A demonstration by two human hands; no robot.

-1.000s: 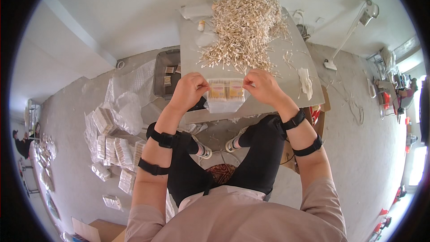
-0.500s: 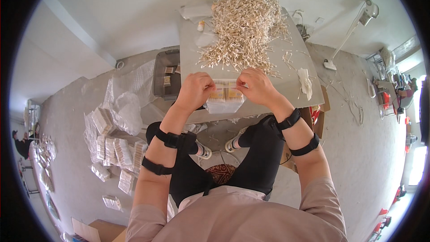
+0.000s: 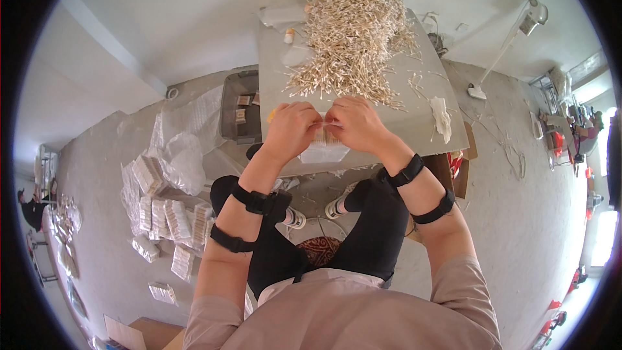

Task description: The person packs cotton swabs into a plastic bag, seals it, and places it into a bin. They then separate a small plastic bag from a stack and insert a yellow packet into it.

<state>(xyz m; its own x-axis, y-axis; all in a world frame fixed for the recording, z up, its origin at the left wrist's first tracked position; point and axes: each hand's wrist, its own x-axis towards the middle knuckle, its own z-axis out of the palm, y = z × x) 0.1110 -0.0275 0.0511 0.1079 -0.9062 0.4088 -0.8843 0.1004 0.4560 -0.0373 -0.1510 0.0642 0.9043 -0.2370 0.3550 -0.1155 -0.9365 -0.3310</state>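
Observation:
A clear plastic bag [image 3: 324, 153] with cotton swabs inside lies at the table's near edge. My left hand [image 3: 293, 129] pinches the bag's upper edge from the left, and my right hand [image 3: 354, 123] pinches it from the right. The fingertips of both hands almost meet over the bag and hide most of the swabs. A big heap of loose cotton swabs [image 3: 356, 32] spreads over the table just beyond my hands. Something small and yellow [image 3: 271, 115] shows beside my left hand.
The grey table [image 3: 414, 116] also holds a crumpled white tissue [image 3: 440, 118] and a small bottle [image 3: 289, 36]. To its left is a dark bin [image 3: 238, 126] with small packs. Stacked swab packs [image 3: 172, 220] and bubble wrap [image 3: 184, 162] lie on the floor; a cardboard box [image 3: 461, 178] stands right.
My two hands have come together over the bag, drawing its top edge inward. The swabs that showed between them are now mostly covered. The heap has not visibly moved.

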